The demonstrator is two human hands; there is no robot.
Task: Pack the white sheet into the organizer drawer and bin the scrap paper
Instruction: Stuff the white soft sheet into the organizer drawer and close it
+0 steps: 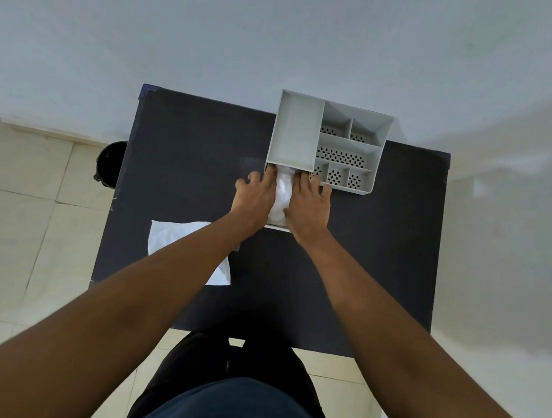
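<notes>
A grey desk organizer [295, 133] with several perforated compartments stands at the far right of the black table [179, 152]. Its drawer [278, 228] is pulled out toward me from the base. A folded white sheet [282, 196] lies in the drawer. My left hand [255, 196] and my right hand [308, 205] lie flat on either side of the sheet, fingers pointing to the organizer, pressing on it. A second, crumpled white paper [170, 237] lies on the table at the left, partly hidden under my left forearm.
A black bin [110, 162] stands on the tiled floor just beyond the table's left edge. A pale wall runs behind the table. My legs are at the table's near edge.
</notes>
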